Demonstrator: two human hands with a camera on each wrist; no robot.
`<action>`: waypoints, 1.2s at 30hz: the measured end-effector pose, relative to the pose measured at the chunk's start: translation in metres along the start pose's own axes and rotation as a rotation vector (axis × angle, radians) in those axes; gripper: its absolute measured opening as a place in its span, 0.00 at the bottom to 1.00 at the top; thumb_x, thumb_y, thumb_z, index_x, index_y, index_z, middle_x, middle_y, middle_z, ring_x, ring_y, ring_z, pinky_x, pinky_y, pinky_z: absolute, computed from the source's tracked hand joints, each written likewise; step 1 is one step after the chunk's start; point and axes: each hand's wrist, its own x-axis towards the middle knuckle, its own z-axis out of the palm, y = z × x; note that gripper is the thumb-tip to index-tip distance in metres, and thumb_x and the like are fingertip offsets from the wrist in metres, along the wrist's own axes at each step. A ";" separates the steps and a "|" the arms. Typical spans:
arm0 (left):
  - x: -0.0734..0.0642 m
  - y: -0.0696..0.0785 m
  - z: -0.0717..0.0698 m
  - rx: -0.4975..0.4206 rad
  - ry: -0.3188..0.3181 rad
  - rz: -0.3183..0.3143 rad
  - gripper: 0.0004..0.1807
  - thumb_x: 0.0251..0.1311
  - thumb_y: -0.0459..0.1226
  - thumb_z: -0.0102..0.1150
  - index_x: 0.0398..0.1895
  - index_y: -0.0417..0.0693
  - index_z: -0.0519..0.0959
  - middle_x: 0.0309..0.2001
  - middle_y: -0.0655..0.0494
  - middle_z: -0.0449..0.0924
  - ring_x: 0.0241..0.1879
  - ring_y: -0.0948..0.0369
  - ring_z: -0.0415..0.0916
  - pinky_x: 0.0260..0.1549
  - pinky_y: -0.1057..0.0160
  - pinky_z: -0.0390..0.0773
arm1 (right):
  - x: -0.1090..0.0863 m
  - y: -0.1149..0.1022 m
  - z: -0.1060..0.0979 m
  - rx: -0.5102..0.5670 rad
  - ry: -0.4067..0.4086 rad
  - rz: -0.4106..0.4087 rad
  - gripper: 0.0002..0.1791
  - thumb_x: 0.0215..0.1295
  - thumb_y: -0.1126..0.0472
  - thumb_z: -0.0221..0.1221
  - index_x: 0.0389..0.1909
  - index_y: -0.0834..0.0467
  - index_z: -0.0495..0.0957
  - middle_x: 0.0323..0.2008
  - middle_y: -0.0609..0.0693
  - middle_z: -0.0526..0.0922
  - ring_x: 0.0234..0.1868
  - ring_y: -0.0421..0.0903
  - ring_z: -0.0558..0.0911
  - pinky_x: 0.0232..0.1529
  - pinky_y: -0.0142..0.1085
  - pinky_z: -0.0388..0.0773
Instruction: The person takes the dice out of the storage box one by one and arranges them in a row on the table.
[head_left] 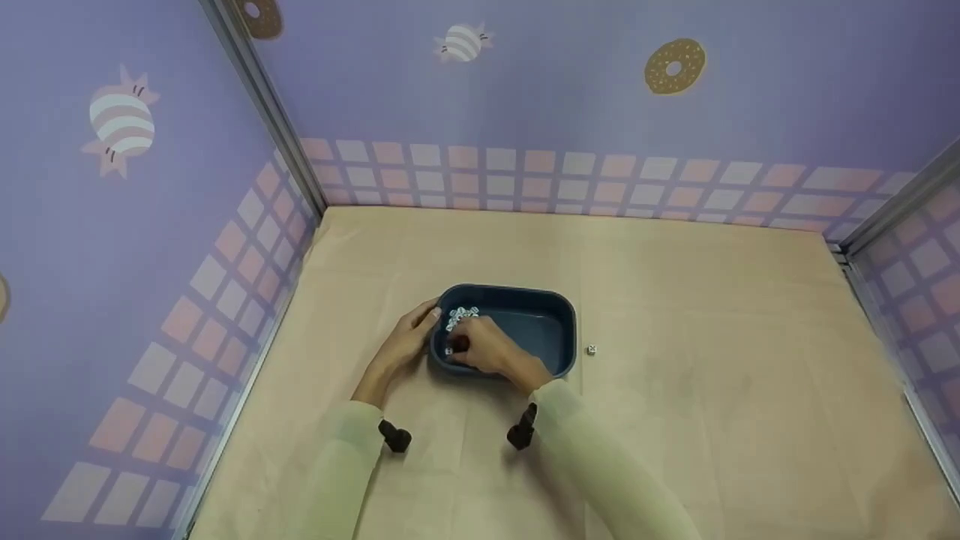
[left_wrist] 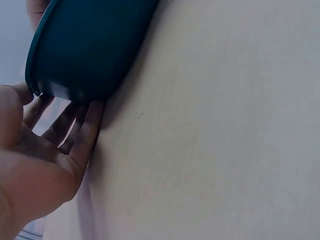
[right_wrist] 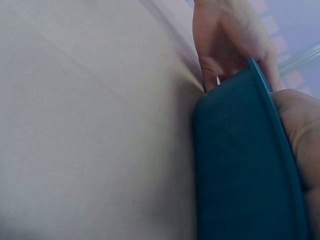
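A dark blue rectangular tub (head_left: 536,330) with rounded corners stands on the table. Small white dice (head_left: 461,315) lie in a cluster at its left end, and one more die (head_left: 448,351) shows near the left wall. My left hand (head_left: 409,337) holds the tub's left end, thumb at the rim and fingers against the outer wall, as the left wrist view (left_wrist: 55,145) also shows. My right hand (head_left: 484,345) reaches inside over the dice with bent fingers. Whether it grips any is hidden; in the right wrist view the tub wall covers its fingers.
A single die (head_left: 592,349) lies on the tabletop (head_left: 712,360) just right of the tub. Purple patterned panels (head_left: 555,97) rise behind and on both sides of the table. A dark wrist mount (head_left: 521,427) sits at each sleeve cuff.
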 end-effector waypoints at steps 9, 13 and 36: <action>-0.003 0.001 0.002 0.000 0.001 -0.052 0.27 0.85 0.48 0.47 0.81 0.51 0.68 0.78 0.48 0.67 0.76 0.48 0.65 0.74 0.44 0.65 | 0.003 0.009 0.012 0.048 0.021 0.034 0.08 0.67 0.62 0.74 0.44 0.59 0.92 0.39 0.50 0.90 0.40 0.43 0.86 0.44 0.38 0.85; -0.002 0.001 0.002 0.020 0.000 -0.034 0.28 0.85 0.47 0.47 0.81 0.48 0.67 0.79 0.46 0.66 0.78 0.46 0.62 0.76 0.43 0.61 | 0.003 0.010 0.013 0.046 0.010 0.030 0.08 0.67 0.62 0.73 0.44 0.59 0.92 0.39 0.50 0.90 0.41 0.43 0.86 0.45 0.39 0.85; 0.000 0.000 0.001 -0.001 -0.001 -0.012 0.29 0.84 0.49 0.47 0.81 0.50 0.67 0.79 0.49 0.65 0.79 0.50 0.59 0.78 0.47 0.58 | 0.007 0.011 0.010 0.022 -0.012 -0.030 0.03 0.67 0.68 0.70 0.40 0.59 0.90 0.36 0.50 0.89 0.38 0.45 0.85 0.44 0.41 0.84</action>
